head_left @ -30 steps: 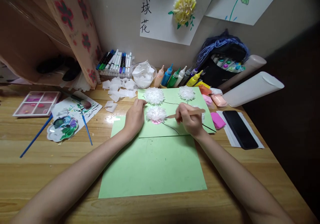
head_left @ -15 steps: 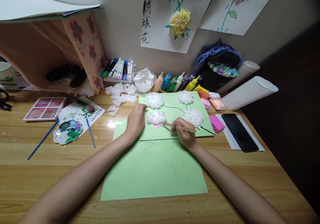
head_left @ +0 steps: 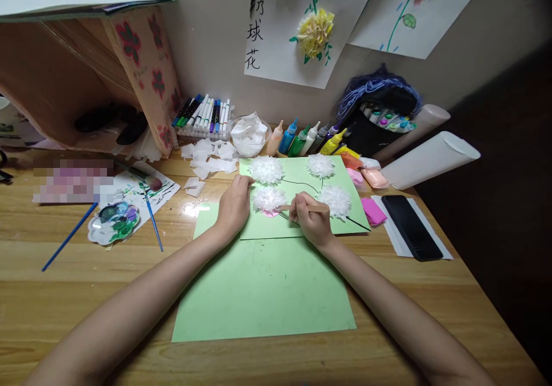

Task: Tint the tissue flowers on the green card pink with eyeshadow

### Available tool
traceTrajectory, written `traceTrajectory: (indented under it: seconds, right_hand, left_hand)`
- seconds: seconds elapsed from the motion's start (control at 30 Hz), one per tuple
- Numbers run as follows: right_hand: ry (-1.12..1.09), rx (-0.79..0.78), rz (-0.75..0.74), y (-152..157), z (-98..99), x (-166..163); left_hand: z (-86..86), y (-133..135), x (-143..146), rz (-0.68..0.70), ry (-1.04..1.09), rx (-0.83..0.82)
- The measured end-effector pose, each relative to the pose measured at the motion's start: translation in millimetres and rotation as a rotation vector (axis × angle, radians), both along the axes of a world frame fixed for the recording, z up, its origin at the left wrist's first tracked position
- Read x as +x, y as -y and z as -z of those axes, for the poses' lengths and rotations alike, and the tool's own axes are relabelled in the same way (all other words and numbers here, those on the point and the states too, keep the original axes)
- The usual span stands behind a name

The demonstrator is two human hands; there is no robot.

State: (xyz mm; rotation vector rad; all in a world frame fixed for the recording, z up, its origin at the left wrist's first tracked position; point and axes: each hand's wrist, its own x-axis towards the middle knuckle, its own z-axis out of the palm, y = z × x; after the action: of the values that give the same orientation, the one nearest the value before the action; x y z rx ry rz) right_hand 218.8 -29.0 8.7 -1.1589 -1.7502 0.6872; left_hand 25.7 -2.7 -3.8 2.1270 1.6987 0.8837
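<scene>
My right hand (head_left: 311, 218) is closed around a thin wooden stick (head_left: 318, 208). The stick's tip meets the pink patch (head_left: 271, 213) below the lower left white paper flower (head_left: 269, 199). With its fingers curled, my left hand (head_left: 234, 205) grips the left edge of a green card (head_left: 297, 187), close to that flower. Three other fluffy white flowers sit on the card: one upper left (head_left: 266, 170), one upper right (head_left: 321, 166) and one lower right (head_left: 334, 202) beside my right hand. Thin dark stems are drawn between them. A larger green sheet (head_left: 267, 294) lies underneath.
Paint bottles (head_left: 298, 141), a bowl of white paper (head_left: 250, 136) and markers (head_left: 204, 115) line the wall. At left are a paint palette (head_left: 112, 223) and a blue brush (head_left: 69, 237). Rightward lie pink clay (head_left: 373, 211), a phone (head_left: 411, 228) and a white tube (head_left: 431, 160).
My right hand and the stick have shifted slightly left, toward the lower left flower. My left hand keeps its place on the card. The camera view has shifted a little.
</scene>
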Motion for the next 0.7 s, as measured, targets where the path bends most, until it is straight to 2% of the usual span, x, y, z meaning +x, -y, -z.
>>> traceTrajectory:
  seconds: [0.27,0.43,0.57,0.63,0.7]
  right_hand:
    - [0.140,-0.106,-0.063,-20.1,-26.8,-11.8]
    - [0.069,-0.035,-0.064,-13.5,-42.4,-6.3]
    - [-0.048,0.077,0.049,9.7,-28.6,11.7]
    - [-0.099,0.091,0.084,22.9,-12.0,21.2]
    - [-0.147,0.091,0.094,33.3,5.2,28.3]
  left_hand:
    - [0.3,-0.8,-0.4,0.002,-0.001,0.005]
    - [1.8,0.2,0.6,0.002,0.028,-0.013]
    - [-5.5,-0.2,-2.0,0.035,0.064,-0.041]
    - [-17.0,-4.1,-10.0,0.049,0.062,-0.054]
    - [-31.8,-10.4,-24.4,-0.014,-0.001,-0.042]
